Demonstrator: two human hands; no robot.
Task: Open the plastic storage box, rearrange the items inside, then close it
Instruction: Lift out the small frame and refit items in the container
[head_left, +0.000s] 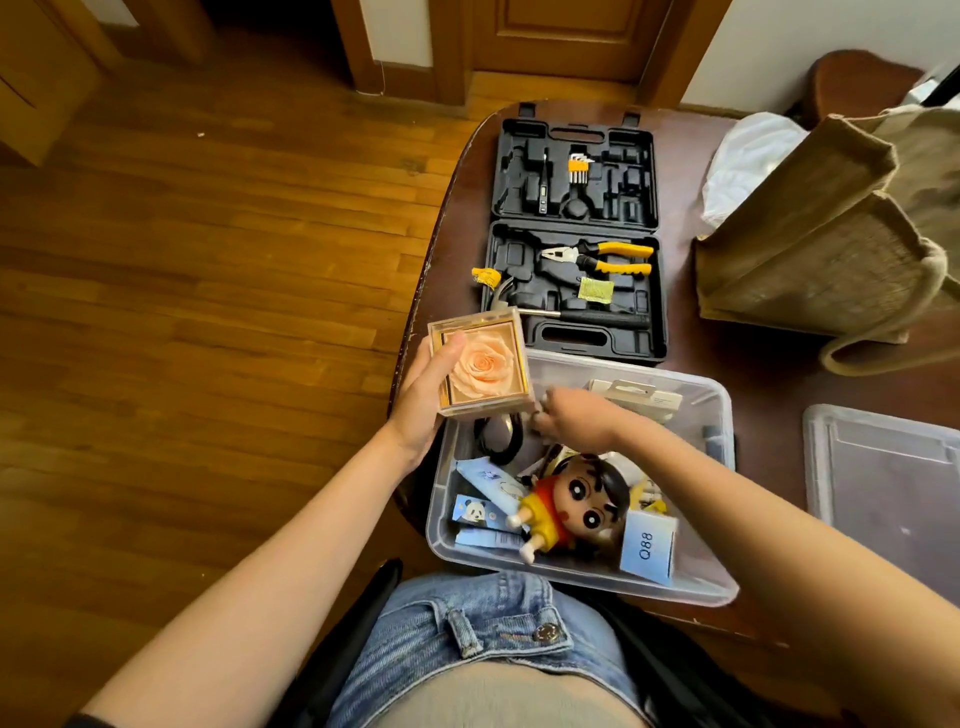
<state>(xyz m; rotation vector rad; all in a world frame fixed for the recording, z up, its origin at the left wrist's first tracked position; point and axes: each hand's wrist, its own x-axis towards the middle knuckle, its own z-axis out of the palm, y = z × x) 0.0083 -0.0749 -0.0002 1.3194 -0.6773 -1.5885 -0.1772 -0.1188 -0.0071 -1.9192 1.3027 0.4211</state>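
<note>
The clear plastic storage box (719, 410) stands open on the dark table in front of me. My left hand (423, 392) holds a clear cube with a peach rose (483, 364) above the box's far left corner. My right hand (569, 413) reaches into the box near that cube, blurred, with its fingers curled; whether it holds anything is unclear. Inside lie a cartoon doll in a yellow and red outfit (576, 501), a blue card box marked Q88 (649, 548), blue panda packets (480, 512), a black cable (501, 434) and a white hang-tab package (636, 395).
The box's clear lid (883, 467) lies on the table to the right. An open black tool case (574, 234) with yellow pliers sits behind the box. A burlap bag (831, 223) stands at the back right. Wooden floor lies to the left.
</note>
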